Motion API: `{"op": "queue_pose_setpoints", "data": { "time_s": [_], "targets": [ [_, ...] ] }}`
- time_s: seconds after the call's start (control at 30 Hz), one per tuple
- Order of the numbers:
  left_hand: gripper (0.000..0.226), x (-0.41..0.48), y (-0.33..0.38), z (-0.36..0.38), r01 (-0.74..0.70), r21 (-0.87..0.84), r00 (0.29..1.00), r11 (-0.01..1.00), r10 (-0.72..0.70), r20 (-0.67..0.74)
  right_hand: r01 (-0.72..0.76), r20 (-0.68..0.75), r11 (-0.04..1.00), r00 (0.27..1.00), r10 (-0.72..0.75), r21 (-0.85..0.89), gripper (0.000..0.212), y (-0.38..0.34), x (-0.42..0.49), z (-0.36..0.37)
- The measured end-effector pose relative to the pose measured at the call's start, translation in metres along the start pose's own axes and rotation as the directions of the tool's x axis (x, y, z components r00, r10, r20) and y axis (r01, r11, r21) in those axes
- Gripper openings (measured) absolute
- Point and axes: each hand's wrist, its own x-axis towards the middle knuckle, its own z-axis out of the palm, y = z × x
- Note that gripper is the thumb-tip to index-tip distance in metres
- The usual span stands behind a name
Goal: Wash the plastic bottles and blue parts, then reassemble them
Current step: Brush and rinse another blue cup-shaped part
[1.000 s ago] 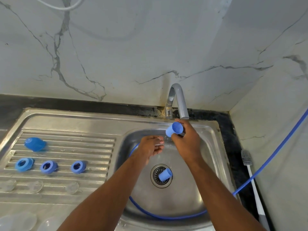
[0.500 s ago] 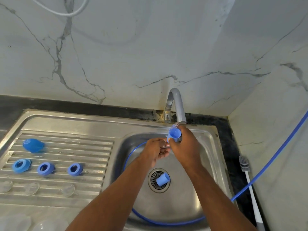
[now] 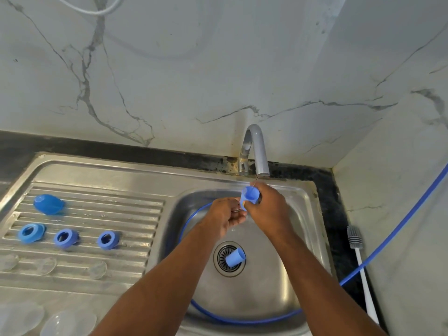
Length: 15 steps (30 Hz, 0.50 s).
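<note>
So, right hand [image 3: 266,209]: thumb and curled fingers wrapped round the blue cap [image 3: 249,196], holding it right under the tap [image 3: 257,151].
Blue cap: a second ago it was tipped on its side. Now its mouth points up and a thin stream of water runs into it.
Left hand [image 3: 225,217]: just under the cap, fingers loosely curled, hardly moved. There's a glint at the fingertips, but it's impossible to tell if it's pinching anything.
Drain: the second blue cap [image 3: 234,260] lies on its side on the strainer [image 3: 221,267] in the sink [image 3: 312,238], same spot as before.
Drainboard [image 3: 145,175]: blue dome lid [image 3: 48,204], three blue rings [image 3: 65,238] and some clear pieces [image 3: 97,269], none of them shifted.
Meaning: looks like this cap has gone from a rub to an inside rinse. The one on the drain probably comes next, and reassembly hasn't started.
</note>
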Motion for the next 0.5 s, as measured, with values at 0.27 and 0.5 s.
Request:
{"op": "queue_pose_setpoints", "data": {
  "time_s": [0.27, 0.5],
  "targets": [
    [0.034, -0.002, 0.001, 0.001, 0.026, -0.179, 0.995, 0.983, -0.008, 0.097, -0.089, 0.086, 0.995, 0.993, 0.085, 0.046, 0.037, 0.006, 0.004, -0.002],
    [0.03, -0.01, -0.005, -0.023, 0.018, -0.029, 0.965, 0.999, -0.01, 0.262, -0.37, 0.242, 0.872, 0.922, 0.302, 0.322, 0.039, 0.032, -0.008, 0.003]
  ]
}}
